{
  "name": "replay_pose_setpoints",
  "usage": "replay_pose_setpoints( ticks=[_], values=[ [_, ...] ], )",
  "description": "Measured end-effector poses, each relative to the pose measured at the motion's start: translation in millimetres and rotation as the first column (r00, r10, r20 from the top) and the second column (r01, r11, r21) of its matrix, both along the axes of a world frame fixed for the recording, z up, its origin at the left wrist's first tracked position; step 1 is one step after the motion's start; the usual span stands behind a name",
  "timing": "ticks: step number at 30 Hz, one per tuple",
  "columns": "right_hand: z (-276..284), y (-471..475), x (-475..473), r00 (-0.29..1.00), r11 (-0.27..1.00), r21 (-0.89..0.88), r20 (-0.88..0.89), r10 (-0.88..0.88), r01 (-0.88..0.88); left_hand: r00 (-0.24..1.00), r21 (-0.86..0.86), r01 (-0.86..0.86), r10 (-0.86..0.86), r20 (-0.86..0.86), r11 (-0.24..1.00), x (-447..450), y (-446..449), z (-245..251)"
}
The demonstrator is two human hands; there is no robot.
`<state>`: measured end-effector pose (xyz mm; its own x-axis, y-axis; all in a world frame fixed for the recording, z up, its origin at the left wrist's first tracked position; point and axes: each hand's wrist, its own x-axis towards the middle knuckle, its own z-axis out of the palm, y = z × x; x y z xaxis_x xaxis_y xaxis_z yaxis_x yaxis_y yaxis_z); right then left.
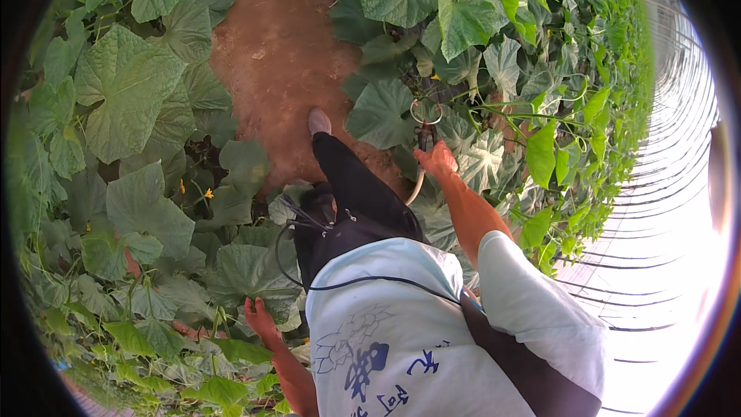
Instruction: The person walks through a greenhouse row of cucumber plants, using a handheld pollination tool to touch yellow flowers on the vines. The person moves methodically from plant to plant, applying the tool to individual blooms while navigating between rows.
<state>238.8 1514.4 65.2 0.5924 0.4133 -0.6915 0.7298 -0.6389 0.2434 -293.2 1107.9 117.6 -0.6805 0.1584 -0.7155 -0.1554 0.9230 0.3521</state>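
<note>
My right hand (439, 158) is closed around the dark handle of a handheld tool (427, 136). A thin pale ring (425, 111), open at the top, tips the tool. From below the grip a pale hose (415, 188) curves down towards my hip. Broad cucumber leaves (383, 113) surround this hand. At the lower left, my left hand (261, 319) hangs beside my body, against the edge of a large cucumber leaf (252, 269). Its fingers look extended and nothing shows in them; part of the palm is hidden.
A bare reddish soil path (278, 63) runs ahead between two rows of cucumber plants, with my shoe (319, 121) on it. Yellow flowers (208, 193) dot the left row. A black cable (370, 281) crosses my shirt. Ribbed greenhouse sheeting (654, 231) curves along the right.
</note>
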Motion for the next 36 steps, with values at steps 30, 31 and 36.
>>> replay_pose_setpoints(
  ticks=[30,31,36],
  values=[
    [43,-53,-5,0.882,0.853,0.401,-0.453,-0.132,0.333,0.884,0.269,0.386,-0.438,0.167,0.882,-1,387,46],
    [44,-45,-10,0.889,0.860,0.390,-0.436,-0.141,0.328,0.887,0.306,0.353,-0.420,0.193,0.884,1,410,53],
    [54,-8,-46,0.902,0.853,0.439,-0.424,-0.079,0.281,0.810,0.446,0.498,-0.583,0.067,0.743,0,516,86]
  ],
)
